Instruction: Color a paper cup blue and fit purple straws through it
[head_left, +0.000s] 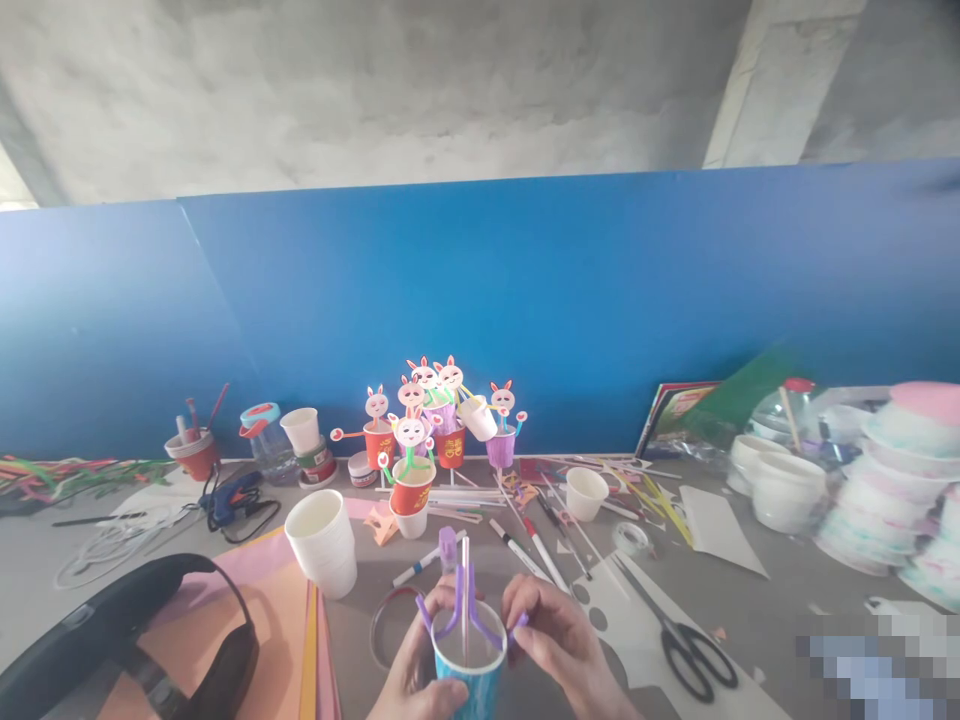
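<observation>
My left hand is wrapped round a blue paper cup that stands upright, tilted slightly if at all. A bent purple straw and a thin pale stick rise from inside the cup. At the cup's right side, my right hand pinches the purple straw's end between thumb and fingers. A small purple object and a blue-and-white marker lie just beyond the cup. A roll of tape is partly hidden behind my left hand.
Paper-cup rabbit figures stand at the back. White cups, coloured paper and a black headband-like object lie left. Scissors, white paper, pens and stacked bowls are right. A blue panel borders the table.
</observation>
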